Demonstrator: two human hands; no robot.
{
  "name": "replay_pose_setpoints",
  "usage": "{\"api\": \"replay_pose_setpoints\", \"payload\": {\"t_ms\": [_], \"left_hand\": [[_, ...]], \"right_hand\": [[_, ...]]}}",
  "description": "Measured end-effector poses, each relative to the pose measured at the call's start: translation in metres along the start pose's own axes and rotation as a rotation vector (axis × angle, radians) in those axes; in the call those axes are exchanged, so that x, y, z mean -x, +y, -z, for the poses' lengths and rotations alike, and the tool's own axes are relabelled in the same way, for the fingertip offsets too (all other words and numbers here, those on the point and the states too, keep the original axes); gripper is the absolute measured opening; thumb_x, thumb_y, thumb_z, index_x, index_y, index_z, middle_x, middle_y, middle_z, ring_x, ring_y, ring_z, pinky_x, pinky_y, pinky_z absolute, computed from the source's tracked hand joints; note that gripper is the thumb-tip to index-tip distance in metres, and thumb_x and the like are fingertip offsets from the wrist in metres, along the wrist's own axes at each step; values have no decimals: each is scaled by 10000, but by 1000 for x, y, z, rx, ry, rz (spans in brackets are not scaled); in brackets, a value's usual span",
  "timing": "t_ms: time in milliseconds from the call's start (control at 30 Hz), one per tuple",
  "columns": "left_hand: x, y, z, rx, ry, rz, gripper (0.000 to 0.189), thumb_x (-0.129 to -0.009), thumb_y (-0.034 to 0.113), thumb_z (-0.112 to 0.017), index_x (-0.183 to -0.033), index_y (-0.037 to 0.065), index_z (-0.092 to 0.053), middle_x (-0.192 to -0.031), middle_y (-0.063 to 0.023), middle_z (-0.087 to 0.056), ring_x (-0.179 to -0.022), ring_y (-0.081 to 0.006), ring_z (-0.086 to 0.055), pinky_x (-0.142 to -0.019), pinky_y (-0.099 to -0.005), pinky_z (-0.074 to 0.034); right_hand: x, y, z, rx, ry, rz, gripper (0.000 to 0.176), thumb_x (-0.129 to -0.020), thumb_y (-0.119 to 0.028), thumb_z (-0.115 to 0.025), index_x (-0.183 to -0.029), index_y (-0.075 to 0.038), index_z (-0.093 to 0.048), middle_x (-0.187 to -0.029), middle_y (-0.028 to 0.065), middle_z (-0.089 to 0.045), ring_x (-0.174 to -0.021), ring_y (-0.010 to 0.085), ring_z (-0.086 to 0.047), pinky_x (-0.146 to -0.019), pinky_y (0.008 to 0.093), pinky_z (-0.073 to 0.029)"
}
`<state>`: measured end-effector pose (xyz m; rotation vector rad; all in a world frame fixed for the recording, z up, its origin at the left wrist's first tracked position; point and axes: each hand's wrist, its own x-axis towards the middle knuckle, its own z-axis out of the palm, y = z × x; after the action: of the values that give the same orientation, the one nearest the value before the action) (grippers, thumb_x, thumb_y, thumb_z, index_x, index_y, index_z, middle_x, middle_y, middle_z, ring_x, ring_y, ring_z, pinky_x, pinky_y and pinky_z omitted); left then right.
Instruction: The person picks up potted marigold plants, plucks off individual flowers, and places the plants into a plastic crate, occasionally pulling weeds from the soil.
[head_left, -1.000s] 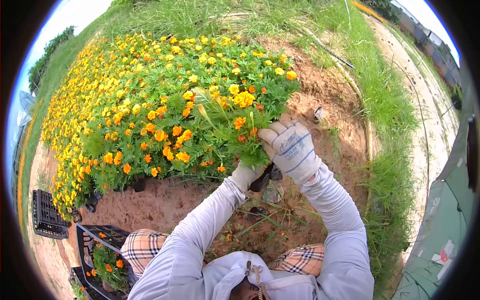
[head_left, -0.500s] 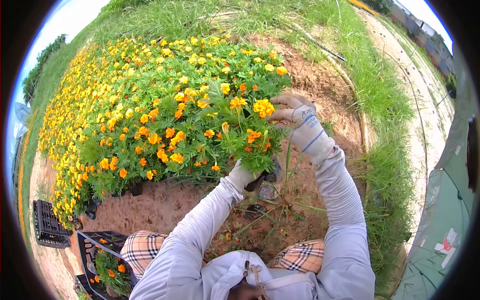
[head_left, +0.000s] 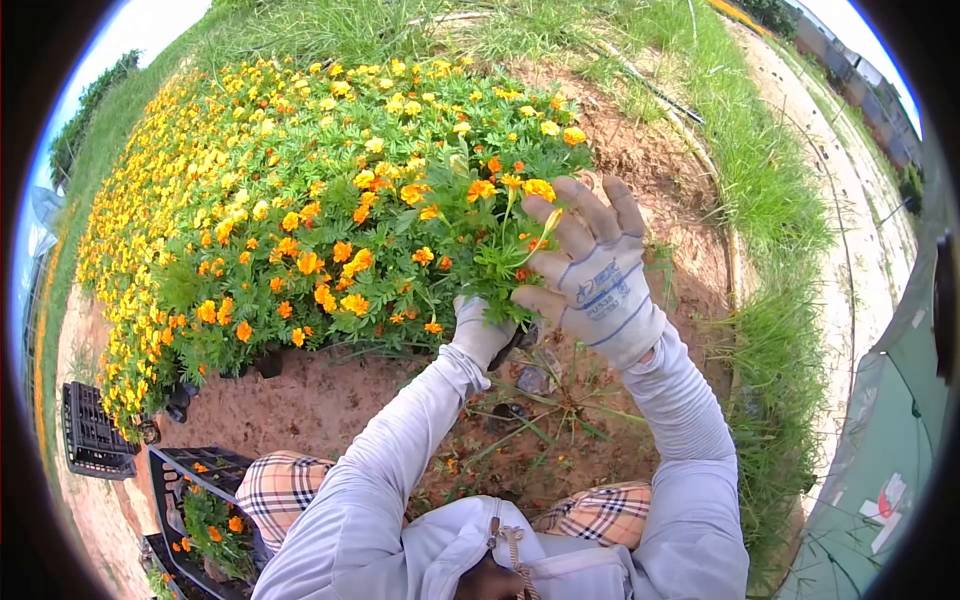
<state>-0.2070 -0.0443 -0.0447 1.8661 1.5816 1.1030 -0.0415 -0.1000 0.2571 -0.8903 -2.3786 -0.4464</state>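
Note:
My left hand [head_left: 482, 330], in a pale work glove, is wrapped round the small dark pot [head_left: 511, 346] of a marigold plant [head_left: 497, 255]. Part of the pot is covered by the hand and leaves. Orange-yellow blooms top the plant, and a long bud [head_left: 551, 223] leans out to its right. My right hand [head_left: 598, 268], gloved with blue print on its back, is beside these flowers with its fingers spread. Its fingertips are right at the blooms and bud, overlapping them in this view. Behind the held plant spreads a dense bed of yellow and orange marigolds [head_left: 300, 225].
A black crate [head_left: 205, 462] with marigolds in it stands at lower left, next to my knee. Farther left is another black crate [head_left: 97, 440]. Bare reddish soil [head_left: 310, 400] lies before me, with weeds and grass [head_left: 775, 240] on the right, plus green sheeting [head_left: 880, 440].
My right hand has turned and spread its fingers, shifting down and toward the plant's near side. My left hand still holds the pot, and the plant's blooms have tilted slightly.

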Motion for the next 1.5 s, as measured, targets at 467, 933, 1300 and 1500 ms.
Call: {"api": "replay_pose_setpoints", "payload": {"t_ms": [467,933,1300,1500], "left_hand": [[9,34,17,-221,204,-334,323,-858,354,-418,-987,115,-592,-973,-54,-627,-884,-250,-578,-761,-394,-460],[-2,55,51,-123,45,-284,347,-926,275,-308,-1081,87,-554,-1099,-96,-592,-1014,-232,-542,-905,-328,-403],[43,127,429,-432,-146,186,366,-943,288,-443,-1193,35,-531,-1132,-74,-571,-993,-113,-514,-796,-258,-438],[254,97,614,-1223,93,558,425,-870,389,-494,-1136,62,-547,-1131,-157,-580,-1047,-306,-538,-918,-362,-416]], "right_hand": [[-8,40,4,-88,243,-73,222,-716,-313,-662,-868,-154,-691,-1222,81,-535,-1222,299,-381,-994,448,-283],[-14,21,-29,-1049,375,-465,107,-787,-132,-652,-838,-38,-654,-1107,113,-562,-971,193,-547,-826,293,-438],[-5,-4,-75,-1108,-362,-166,134,-809,-122,-576,-848,6,-574,-1004,93,-582,-848,149,-519,-738,278,-418],[-16,-39,-115,-1212,-592,-271,106,-841,-87,-546,-894,4,-567,-956,45,-547,-813,102,-493,-724,250,-412]]}}
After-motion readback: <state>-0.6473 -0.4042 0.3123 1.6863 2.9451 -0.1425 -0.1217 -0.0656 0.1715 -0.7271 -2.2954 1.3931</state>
